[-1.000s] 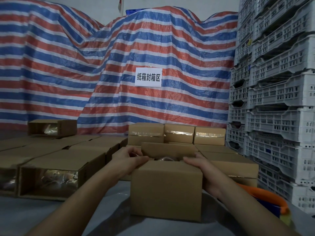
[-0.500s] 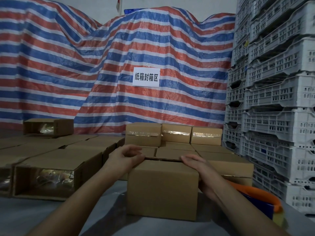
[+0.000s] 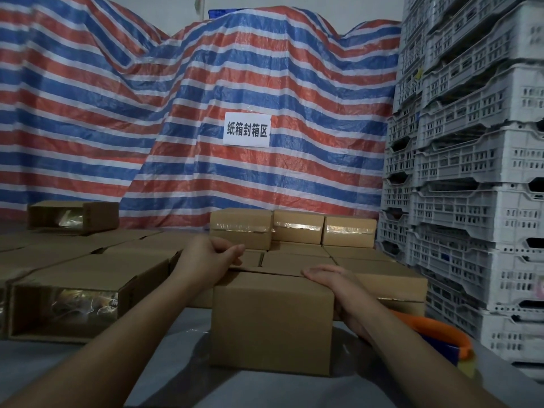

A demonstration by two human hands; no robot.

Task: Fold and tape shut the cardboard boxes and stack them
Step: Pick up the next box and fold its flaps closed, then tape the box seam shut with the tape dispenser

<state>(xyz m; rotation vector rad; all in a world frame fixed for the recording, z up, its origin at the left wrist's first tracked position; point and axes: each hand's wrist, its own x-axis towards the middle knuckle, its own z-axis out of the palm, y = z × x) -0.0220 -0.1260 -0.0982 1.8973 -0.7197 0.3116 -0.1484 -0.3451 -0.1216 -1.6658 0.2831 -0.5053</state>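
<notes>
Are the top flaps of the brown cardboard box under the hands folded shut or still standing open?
Folded shut: the brown cardboard box shows a flat top, with the left hand and right hand resting on it. No tape visible.

Brown boxes [image 3: 270, 322], red-blue-white striped tarp [image 3: 176, 113], grey crates [image 3: 477, 172].
</notes>
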